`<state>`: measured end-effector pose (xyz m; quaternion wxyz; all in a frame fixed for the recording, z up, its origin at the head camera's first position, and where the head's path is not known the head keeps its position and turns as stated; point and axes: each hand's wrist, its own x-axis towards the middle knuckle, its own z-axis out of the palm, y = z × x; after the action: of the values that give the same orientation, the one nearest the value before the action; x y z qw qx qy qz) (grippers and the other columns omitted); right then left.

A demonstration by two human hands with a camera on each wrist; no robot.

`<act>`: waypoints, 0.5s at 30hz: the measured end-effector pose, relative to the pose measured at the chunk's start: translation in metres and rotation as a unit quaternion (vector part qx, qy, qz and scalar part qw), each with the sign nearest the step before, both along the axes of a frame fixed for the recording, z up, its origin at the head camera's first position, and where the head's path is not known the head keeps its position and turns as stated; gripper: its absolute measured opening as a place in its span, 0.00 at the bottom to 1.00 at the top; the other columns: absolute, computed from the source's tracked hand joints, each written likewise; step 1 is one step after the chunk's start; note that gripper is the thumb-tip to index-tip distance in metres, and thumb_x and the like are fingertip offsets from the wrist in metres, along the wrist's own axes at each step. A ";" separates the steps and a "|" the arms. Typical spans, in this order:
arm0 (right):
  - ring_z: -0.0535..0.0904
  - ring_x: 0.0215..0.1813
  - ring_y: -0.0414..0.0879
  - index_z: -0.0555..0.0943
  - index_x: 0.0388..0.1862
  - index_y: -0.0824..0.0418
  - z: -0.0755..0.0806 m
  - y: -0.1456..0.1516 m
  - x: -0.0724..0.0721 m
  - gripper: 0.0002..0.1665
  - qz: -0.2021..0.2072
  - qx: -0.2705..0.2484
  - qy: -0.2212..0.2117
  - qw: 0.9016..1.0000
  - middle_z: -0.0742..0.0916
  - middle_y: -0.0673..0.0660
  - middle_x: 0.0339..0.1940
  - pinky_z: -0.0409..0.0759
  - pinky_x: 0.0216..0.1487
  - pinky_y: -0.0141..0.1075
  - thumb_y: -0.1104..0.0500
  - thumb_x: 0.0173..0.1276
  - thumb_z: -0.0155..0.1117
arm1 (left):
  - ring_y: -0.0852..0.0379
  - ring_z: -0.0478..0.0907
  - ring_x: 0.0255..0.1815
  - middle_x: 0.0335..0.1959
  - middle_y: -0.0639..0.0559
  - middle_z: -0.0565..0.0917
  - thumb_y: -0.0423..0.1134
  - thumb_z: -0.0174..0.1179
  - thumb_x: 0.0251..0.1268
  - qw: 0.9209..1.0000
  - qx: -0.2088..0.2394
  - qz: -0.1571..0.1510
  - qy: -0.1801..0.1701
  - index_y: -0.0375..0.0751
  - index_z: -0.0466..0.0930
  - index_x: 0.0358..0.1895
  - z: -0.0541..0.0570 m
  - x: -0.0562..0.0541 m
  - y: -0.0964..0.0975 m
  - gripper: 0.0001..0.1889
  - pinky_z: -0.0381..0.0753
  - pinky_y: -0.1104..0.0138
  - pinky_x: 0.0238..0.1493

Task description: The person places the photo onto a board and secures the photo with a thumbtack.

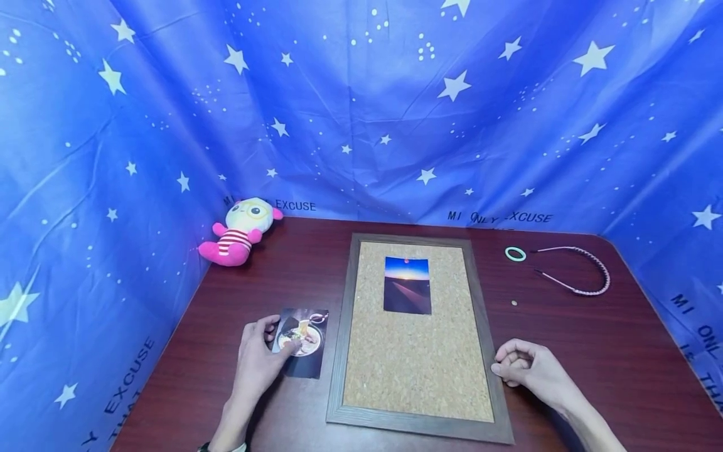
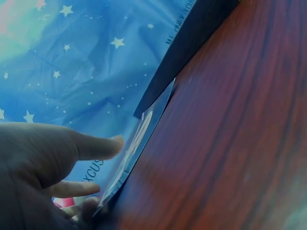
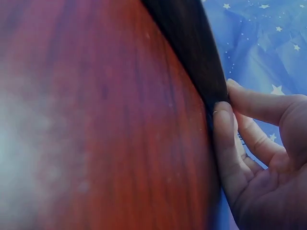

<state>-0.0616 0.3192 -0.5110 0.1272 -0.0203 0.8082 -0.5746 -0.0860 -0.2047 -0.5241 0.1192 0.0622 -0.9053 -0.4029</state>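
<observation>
Left hand (image 1: pixel 255 359), spread wide over food photo (image 1: pixel 308 349) left of board (image 1: pixel 418 364); right hand (image 1: pixel 533 370), fingertips narrowed, at board's right edge, hold unclear.

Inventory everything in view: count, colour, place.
Corkboard: 1, tan, framed, centre
Sunset photo: 1, bluish, on corkboard
Pin: 1, red, atop sunset photo
Food photo: 1, dark, left of corkboard
Plush toy: 1, pink-white, back left
Ring: 1, mint, back right
Headband: 1, pale, beside ring
Disc: 1, pale, near ring
Table: 1, maroon, beneath
Starry cloth: count unclear, blue, around
Left hand: 1, at food photo
Right hand: 1, at corkboard's edge
Wristband: 1, dark, left wrist
</observation>
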 end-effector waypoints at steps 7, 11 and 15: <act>0.82 0.29 0.34 0.82 0.43 0.76 -0.001 0.002 0.002 0.08 -0.004 -0.008 0.001 1.000 0.86 0.44 0.27 0.86 0.33 0.34 0.71 0.73 0.73 | 0.40 0.82 0.53 0.52 0.38 0.84 0.45 0.89 0.51 0.998 -0.039 0.005 -0.055 0.33 0.83 0.68 0.007 -0.001 -0.002 0.41 0.80 0.44 0.57; 0.81 0.29 0.33 0.81 0.43 0.77 -0.003 0.000 0.001 0.08 0.004 -0.018 0.015 1.000 0.86 0.44 0.28 0.85 0.33 0.33 0.72 0.74 0.72 | 0.40 0.84 0.48 0.47 0.39 0.87 0.44 0.89 0.50 0.996 -0.059 0.006 -0.073 0.34 0.84 0.68 0.011 0.000 -0.009 0.41 0.80 0.41 0.55; 0.81 0.29 0.33 0.81 0.43 0.78 -0.005 0.000 0.001 0.08 0.003 -0.023 0.017 1.000 0.86 0.43 0.27 0.85 0.33 0.33 0.72 0.75 0.71 | 0.46 0.83 0.42 0.41 0.45 0.87 0.42 0.86 0.54 0.996 -0.063 -0.002 -0.055 0.35 0.89 0.61 0.006 -0.002 -0.014 0.31 0.82 0.45 0.50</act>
<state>-0.0604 0.3192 -0.5157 0.1145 -0.0355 0.7968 -0.5923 -0.0880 -0.2189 -0.5177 0.0721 0.0748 -0.9342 -0.3412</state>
